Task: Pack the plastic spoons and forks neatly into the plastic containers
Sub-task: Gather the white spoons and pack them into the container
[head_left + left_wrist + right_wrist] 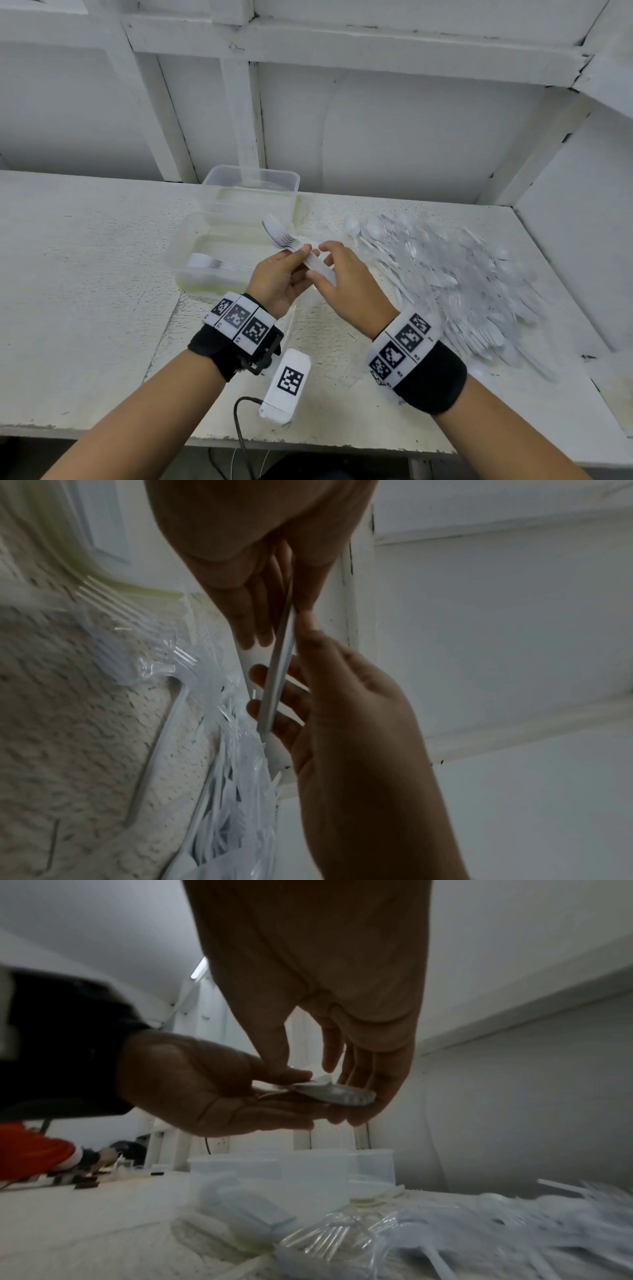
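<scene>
Left hand (279, 279) grips a nested stack of forks (294, 248) by the handles, thumb over fingers, tines toward the far containers. Right hand (346, 281) pinches the same stack at the handle end, thumb and fingertips closed on it. Just left, the near container (181, 246) holds a packed fork bundle (214, 263); a second container (251, 185) stands behind. The loose cutlery pile (455, 274) lies right on the table (85, 274).
</scene>
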Motion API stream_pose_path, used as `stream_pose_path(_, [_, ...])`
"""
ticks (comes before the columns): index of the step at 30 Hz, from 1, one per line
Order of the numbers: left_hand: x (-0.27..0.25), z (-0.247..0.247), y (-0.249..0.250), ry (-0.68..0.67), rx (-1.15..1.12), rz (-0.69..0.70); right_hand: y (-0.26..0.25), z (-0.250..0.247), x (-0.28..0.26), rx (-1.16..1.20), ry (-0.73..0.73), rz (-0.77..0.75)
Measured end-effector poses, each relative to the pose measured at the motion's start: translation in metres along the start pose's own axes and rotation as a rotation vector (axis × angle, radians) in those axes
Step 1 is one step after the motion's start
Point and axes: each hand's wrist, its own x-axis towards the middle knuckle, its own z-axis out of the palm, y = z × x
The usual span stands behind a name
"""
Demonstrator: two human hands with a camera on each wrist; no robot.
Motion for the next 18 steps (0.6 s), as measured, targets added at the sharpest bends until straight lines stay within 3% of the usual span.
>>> stream_pose_path(3, [0.0,-0.002,0.0,0.008,0.001,0.003,-0.002,0.007,0.002,-0.115,0.007,-0.055])
stream_pose_path(10, [0.001,-0.02,0.014,-0.032,0.166,0.028,-0.005,0.005,0.008,-0.085,0.022,-0.102])
stream_pose_path(18, [0.003,-0.05,0.044,0.023,0.136,0.201,-0.008,0.008,0.014,-0.093,-0.101,-0.139])
